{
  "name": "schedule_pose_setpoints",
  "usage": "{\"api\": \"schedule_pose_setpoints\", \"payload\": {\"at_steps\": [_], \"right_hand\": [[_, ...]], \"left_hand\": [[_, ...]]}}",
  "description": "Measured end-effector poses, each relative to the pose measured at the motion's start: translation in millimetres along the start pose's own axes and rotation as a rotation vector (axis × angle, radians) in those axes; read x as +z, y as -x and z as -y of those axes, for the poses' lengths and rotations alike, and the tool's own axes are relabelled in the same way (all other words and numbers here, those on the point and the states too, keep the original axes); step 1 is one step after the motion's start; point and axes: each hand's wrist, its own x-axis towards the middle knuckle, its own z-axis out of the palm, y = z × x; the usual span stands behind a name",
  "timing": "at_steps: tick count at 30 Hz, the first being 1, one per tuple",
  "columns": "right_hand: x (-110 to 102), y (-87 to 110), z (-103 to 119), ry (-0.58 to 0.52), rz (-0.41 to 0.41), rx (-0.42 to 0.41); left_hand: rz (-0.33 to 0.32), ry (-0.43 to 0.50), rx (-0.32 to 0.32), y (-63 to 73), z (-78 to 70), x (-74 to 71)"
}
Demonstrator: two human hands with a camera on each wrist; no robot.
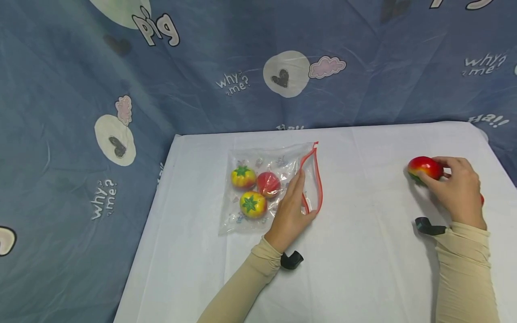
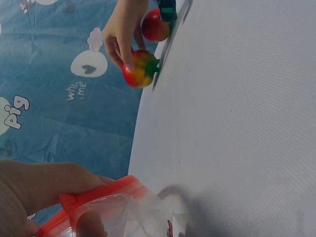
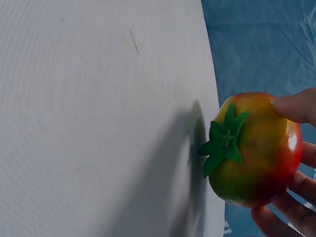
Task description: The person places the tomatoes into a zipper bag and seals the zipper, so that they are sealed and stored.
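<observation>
A clear zip bag (image 1: pixel 230 215) with a red-edged mouth lies on the table, holding two yellow-red toy tomatoes (image 1: pixel 253 204) with green leaves and a plain red round one (image 1: pixel 268 184). My left hand (image 1: pixel 288 215) grips the bag beside its mouth. In the left wrist view the red zip edge (image 2: pixel 103 192) runs along that hand, and one fingertip shows against the plastic. Far to the right, my right hand (image 1: pixel 458 190) holds a red, yellow and green toy tomato (image 3: pixel 256 153) between thumb and fingers, just above the table. Its leafy top faces down in the left wrist view.
Another red toy tomato (image 2: pixel 156 25) sits behind the right hand, mostly hidden in the head view. A white cloth covers the table (image 1: pixel 363 251). A blue printed curtain (image 1: pixel 226 45) hangs along the back and left. Black wrist mounts (image 1: pixel 291 260) stick out from both wrists.
</observation>
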Motion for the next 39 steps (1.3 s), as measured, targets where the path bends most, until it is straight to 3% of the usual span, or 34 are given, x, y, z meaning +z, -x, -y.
{"api": "schedule_pose_setpoints", "payload": {"at_steps": [6,17,25,39], "right_hand": [[4,1.0,5,-0.046,-0.022,-0.048],[13,-0.6,12,-0.109,0.046,-0.076],[25,-1.9,17,-0.247,0.059,-0.163],[44,2.8,39,-0.366,0.122,-0.274]], "left_hand": [[-0.001,0.002,0.003,-0.1,0.5,0.0],[-0.010,-0.011,0.017,-0.1,0.3,-0.1],[-0.006,-0.006,0.020,0.5,-0.4,-0.2],[0.007,-0.003,0.002,-1.0,0.5,0.3]]}}
